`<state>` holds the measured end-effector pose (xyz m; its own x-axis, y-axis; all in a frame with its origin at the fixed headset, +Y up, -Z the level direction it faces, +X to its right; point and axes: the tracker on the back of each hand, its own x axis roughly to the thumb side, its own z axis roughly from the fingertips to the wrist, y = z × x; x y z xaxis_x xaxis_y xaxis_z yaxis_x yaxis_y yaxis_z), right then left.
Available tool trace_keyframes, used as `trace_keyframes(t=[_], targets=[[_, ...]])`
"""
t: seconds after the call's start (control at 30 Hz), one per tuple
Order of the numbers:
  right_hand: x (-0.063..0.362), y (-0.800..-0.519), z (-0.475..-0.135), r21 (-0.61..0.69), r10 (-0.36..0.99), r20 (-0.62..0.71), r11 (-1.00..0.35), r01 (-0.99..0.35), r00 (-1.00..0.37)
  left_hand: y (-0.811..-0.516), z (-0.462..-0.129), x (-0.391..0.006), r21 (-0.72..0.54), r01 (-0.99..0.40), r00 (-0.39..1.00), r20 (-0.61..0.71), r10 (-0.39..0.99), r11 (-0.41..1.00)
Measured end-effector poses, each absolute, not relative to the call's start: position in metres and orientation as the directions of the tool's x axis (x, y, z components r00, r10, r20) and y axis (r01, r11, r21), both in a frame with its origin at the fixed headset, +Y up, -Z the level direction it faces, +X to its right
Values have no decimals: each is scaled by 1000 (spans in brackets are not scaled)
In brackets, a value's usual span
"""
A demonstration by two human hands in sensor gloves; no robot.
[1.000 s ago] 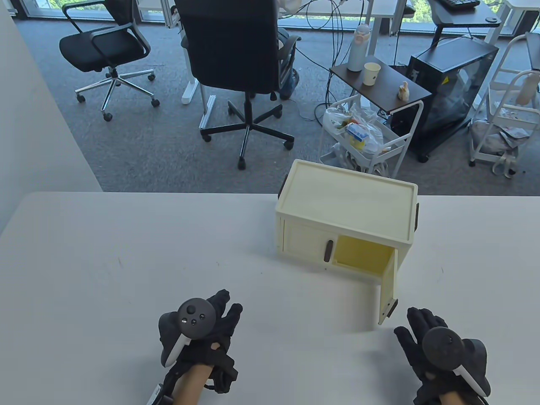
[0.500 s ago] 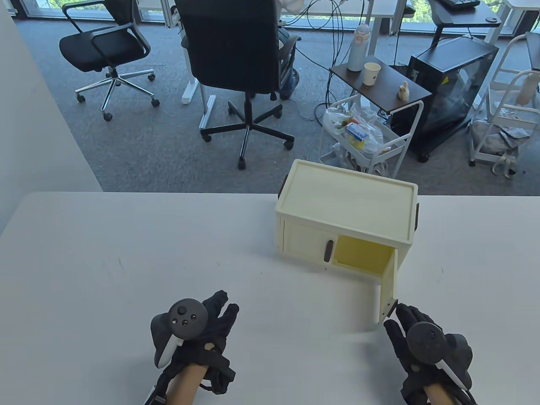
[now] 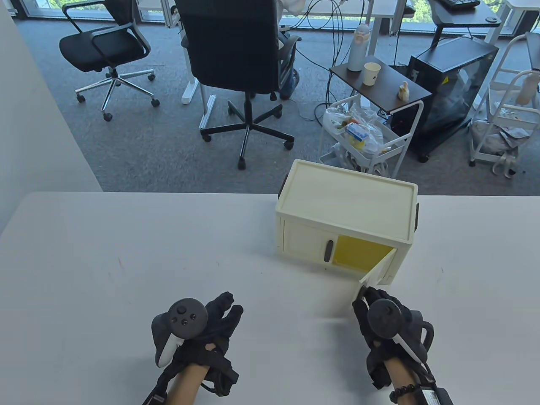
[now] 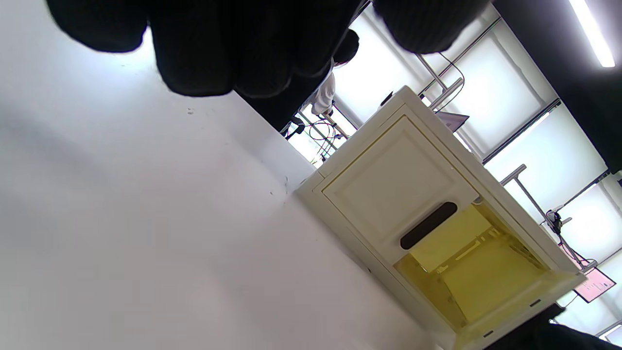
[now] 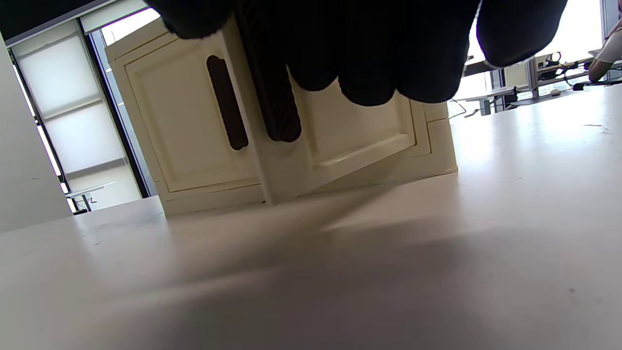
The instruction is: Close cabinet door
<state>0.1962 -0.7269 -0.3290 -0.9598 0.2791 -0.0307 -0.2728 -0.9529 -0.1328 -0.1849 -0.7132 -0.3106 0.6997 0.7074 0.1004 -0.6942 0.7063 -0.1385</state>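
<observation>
A small cream cabinet [image 3: 348, 202] stands on the white table [image 3: 126, 253], right of centre near the far edge. Its left door [image 3: 303, 242] is closed, with a dark handle [image 3: 328, 249]. Its right door [image 3: 376, 271] stands about half open, showing the yellow inside [image 3: 356, 253]. My right hand [image 3: 366, 296] is open, its fingertips touching the door's outer face near the free edge. In the right wrist view my fingers [image 5: 369, 58] lie against the door [image 5: 354, 131] beside its dark handle [image 5: 279, 112]. My left hand [image 3: 225, 306] rests open on the table, empty, well left of the cabinet.
The table's far edge [image 3: 168, 193] runs just behind the cabinet. Beyond it on the floor are office chairs [image 3: 236, 55], a white cart [image 3: 367, 139] and a side table [image 3: 379, 82]. The left wrist view shows the cabinet front [image 4: 398, 180] and its yellow inside [image 4: 466, 262].
My right hand moved forward and left to the door's free edge and swung the door from wide open to about half open. My left hand barely shifted.
</observation>
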Motion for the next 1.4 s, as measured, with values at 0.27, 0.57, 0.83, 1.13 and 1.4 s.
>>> trace_keyframes(t=[0.27, 0.57, 0.83, 1.13, 1.4], targets=[[172, -729, -371, -135, 351, -67, -931, -340, -934, -717, -314, -187, -154, -706, 688, 85, 721, 692], [166, -730, -396, -138, 401, -76, -911, -389, -913, -722, -315, -189, -157, -690, 707, 67, 704, 707], [173, -733, -391, -120, 393, -59, -915, -385, -918, -722, -315, -190, -157, -680, 717, 62, 695, 716], [202, -717, -337, -145, 330, 2, -934, -326, -944, -717, -313, -186, -138, -647, 747, 82, 660, 750], [237, -715, -283, -158, 166, 41, -973, -170, -985, -705, -309, -179, -59, -519, 840, 145, 522, 852]])
